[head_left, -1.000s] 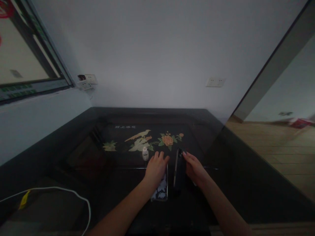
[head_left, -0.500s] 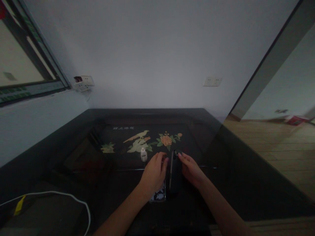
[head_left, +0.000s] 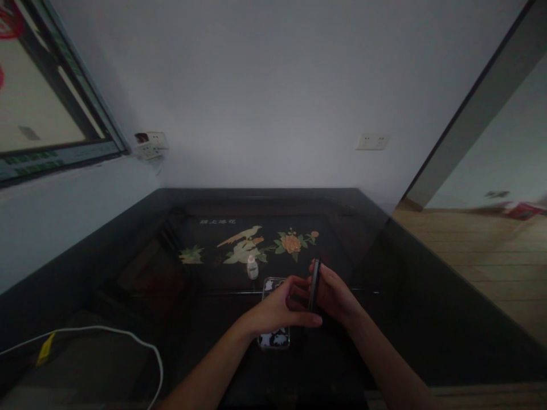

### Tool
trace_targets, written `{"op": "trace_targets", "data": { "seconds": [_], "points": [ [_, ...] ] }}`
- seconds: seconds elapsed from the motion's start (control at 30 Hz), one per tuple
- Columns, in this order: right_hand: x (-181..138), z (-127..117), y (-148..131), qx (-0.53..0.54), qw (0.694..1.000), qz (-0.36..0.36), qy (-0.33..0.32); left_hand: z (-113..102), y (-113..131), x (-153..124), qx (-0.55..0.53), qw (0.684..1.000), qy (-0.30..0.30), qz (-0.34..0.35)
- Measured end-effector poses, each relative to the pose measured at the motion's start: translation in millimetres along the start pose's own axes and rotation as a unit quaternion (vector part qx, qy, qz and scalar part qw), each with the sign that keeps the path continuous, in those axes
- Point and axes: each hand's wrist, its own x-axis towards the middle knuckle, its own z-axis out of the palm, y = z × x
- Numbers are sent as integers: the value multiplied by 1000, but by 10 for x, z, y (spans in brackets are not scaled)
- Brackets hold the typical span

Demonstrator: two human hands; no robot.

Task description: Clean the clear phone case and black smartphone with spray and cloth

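Note:
A dark smartphone (head_left: 315, 285) is held upright above the table, its narrow edge turned toward me. My right hand (head_left: 337, 296) grips it from the right, fingers behind it. My left hand (head_left: 284, 304) reaches it from the left, its thumb by the lower edge and the fingers curled against its side. Beneath my left hand lies a clear phone case (head_left: 273, 340) with a white pattern, partly covered by the hand and wrist. Just beyond, a small white bottle (head_left: 252, 267) stands upright on the table.
The glossy black table (head_left: 205, 319) carries a bird-and-flower picture (head_left: 291, 244). A white cable (head_left: 128, 335) with a yellow tag (head_left: 45, 350) runs across a dark flat surface at the lower left. A wall socket (head_left: 372, 142) is behind the table.
The phone has turned from showing its broad face to nearly edge-on. My left hand has moved right onto it, uncovering more of the patterned case. The view has shifted slightly.

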Motion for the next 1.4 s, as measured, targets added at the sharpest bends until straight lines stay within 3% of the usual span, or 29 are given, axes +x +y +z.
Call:
{"op": "trace_targets", "data": {
  "seconds": [0.17, 0.27, 0.4, 0.63, 0.7, 0.9, 1.03, 1.2, 1.4],
  "points": [
    [8, 44, -6, -13, 999, -31, -7, 76, -3, 23, 12, 1000, 12, -6],
    [-20, 65, -36, -71, 996, -55, 19, 112, 21, -3, 115, 990, 78, -9],
    [-102, 84, -130, -178, 976, -55, 109, 169, 16, -60, 260, 952, 158, -23],
    [-82, 26, -276, -317, 936, -77, 133, 380, -24, -54, 462, 856, 233, 1],
    [-38, -34, -297, -323, 937, -63, 119, 430, -34, -57, 481, 845, 235, 1],
    [51, -191, -318, -315, 947, 16, 63, 430, -156, -110, 484, 852, 198, -5],
    [94, -255, -267, -315, 947, 47, 40, 400, -200, -118, 514, 835, 195, -20],
    [165, -281, -179, -348, 936, 30, 38, 396, -184, -134, 573, 795, 199, 5],
    [204, -252, -153, -424, 905, -32, 25, 366, -237, -144, 574, 790, 215, 22]
  ]
}}
